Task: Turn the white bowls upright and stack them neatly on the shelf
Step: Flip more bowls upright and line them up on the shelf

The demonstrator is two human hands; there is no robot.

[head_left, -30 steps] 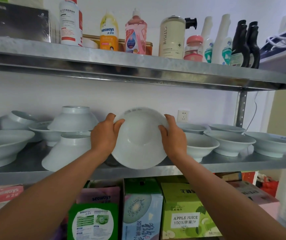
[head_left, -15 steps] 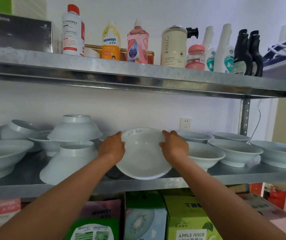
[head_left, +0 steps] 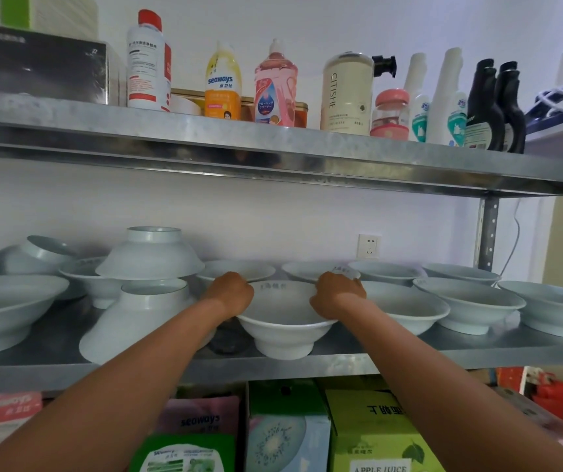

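A white bowl [head_left: 283, 321] stands upright on its foot at the front of the metal shelf [head_left: 409, 356]. My left hand [head_left: 230, 294] grips its left rim and my right hand [head_left: 337, 294] grips its right rim. To the left, an upside-down white bowl [head_left: 137, 318] lies on the shelf, and another upside-down bowl [head_left: 150, 253] sits on top of an upright one [head_left: 92, 281]. A tilted bowl [head_left: 35, 255] leans at the back left. Several upright bowls [head_left: 467, 304] stand in rows to the right.
A large upright bowl [head_left: 4, 308] sits at the far left. The upper shelf [head_left: 273, 155] hangs low overhead with bottles [head_left: 275, 86] on it. A shelf post [head_left: 486, 229] rises at the right. Cartons [head_left: 372, 434] fill the space below.
The bowl in my hands went from facing me on its edge to upright, and has been lowered onto the shelf. Both hands stay on its rim.
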